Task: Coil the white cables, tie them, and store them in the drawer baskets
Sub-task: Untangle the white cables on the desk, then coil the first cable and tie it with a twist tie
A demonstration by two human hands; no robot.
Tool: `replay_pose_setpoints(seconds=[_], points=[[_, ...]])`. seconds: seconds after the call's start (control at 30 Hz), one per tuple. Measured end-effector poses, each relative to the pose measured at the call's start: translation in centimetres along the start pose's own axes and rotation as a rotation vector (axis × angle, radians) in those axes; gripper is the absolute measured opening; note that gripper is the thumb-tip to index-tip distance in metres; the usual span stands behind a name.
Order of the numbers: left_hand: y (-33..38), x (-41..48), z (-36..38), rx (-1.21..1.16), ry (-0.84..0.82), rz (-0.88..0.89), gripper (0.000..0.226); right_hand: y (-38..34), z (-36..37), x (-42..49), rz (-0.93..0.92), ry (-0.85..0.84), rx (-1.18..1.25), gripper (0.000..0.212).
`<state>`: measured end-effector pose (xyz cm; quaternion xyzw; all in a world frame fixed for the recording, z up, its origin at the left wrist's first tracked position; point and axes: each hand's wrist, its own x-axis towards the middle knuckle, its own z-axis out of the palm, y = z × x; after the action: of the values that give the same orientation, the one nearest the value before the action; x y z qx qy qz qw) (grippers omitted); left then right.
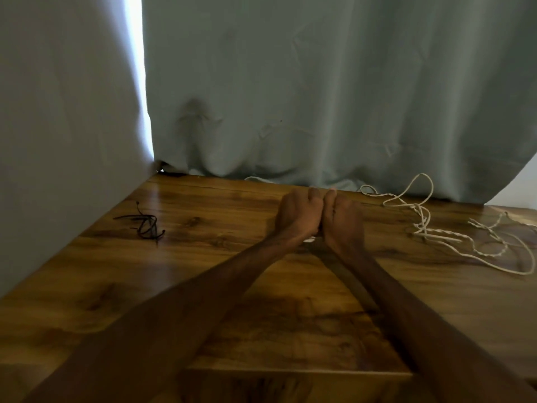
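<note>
My left hand and my right hand are pressed together over the far middle of the wooden table, fingers curled shut. A small bit of white cable shows below them at the wrists; most of it is hidden inside the hands. A loose tangle of white twisted cable sprawls on the table to the right of my right hand, apart from it. Another white strand peeks out under the curtain hem behind my hands. No drawer baskets are in view.
A small bundle of dark ties lies on the table at the left. A grey-green curtain hangs along the table's far edge, and a pale one covers the left side. The table's front edge lies between my forearms.
</note>
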<state>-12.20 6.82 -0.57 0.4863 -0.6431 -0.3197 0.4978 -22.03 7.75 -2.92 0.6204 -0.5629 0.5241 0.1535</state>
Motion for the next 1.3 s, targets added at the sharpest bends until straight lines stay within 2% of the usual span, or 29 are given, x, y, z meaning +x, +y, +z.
replay_pose_setpoints(seconds=[0.07,0.17,0.23,0.3,0.37,0.4,0.5,0.57,0.7,0.73,0.8,0.87,0.93,1.07,1.3], points=[[-0.2,0.9,-1.7,-0.011,0.089,0.011,0.056,-1.4,1.3,1.0,0.011,-0.011,-0.07,0.058],[-0.9,1.3,-5.6,-0.093,0.076,0.017,0.057,-4.1,3.7,2.3,0.037,-0.085,0.0,0.058],[-1.8,1.7,-8.8,-0.08,0.142,0.03,0.051,-6.5,5.5,2.4,0.083,-0.204,0.244,0.065],[-3.1,3.2,-12.8,-0.038,0.258,-0.003,0.041,-9.1,7.4,2.3,0.29,-0.365,0.57,0.066],[-4.5,5.7,-17.3,-0.067,0.384,-0.063,0.045,-11.2,8.7,1.6,0.536,-0.569,0.842,0.056],[-5.3,6.9,-19.4,-0.149,0.435,-0.091,0.051,-11.7,9.3,0.9,0.533,-0.667,0.85,0.046],[-6.7,7.5,-23.9,-0.366,0.526,-0.154,0.033,-13.1,10.8,-1.1,0.118,-0.918,0.538,0.021],[-7.0,7.0,-25.2,-0.406,0.543,-0.139,0.036,-14.8,12.4,-1.5,-0.092,-0.979,0.438,0.026],[-7.4,7.1,-25.7,-0.418,0.568,-0.088,0.035,-17.6,15.8,-1.5,-0.287,-0.933,0.349,0.053],[-7.4,6.9,-25.7,-0.406,0.576,-0.089,0.034,-17.9,16.4,-1.6,-0.333,-0.923,0.31,0.052],[-7.7,7.1,-25.5,-0.362,0.568,-0.067,0.034,-18.3,16.7,-1.9,-0.39,-0.913,0.272,0.035],[-8.1,6.9,-25.2,-0.283,0.567,-0.043,0.037,-18.5,16.5,-2.0,-0.331,-0.887,0.342,0.013],[-8.0,6.7,-24.7,-0.229,0.55,-0.015,0.037,-18.2,16.0,-1.9,-0.167,-0.849,0.467,0.008],[-7.9,6.5,-24.2,-0.204,0.554,0.015,0.039,-16.6,14.7,-1.4,0.183,-0.856,0.695,0.013],[-8.5,6.9,-24.3,-0.196,0.566,0.023,0.04,-16.2,14.4,-1.2,0.458,-0.867,0.745,0.038]])
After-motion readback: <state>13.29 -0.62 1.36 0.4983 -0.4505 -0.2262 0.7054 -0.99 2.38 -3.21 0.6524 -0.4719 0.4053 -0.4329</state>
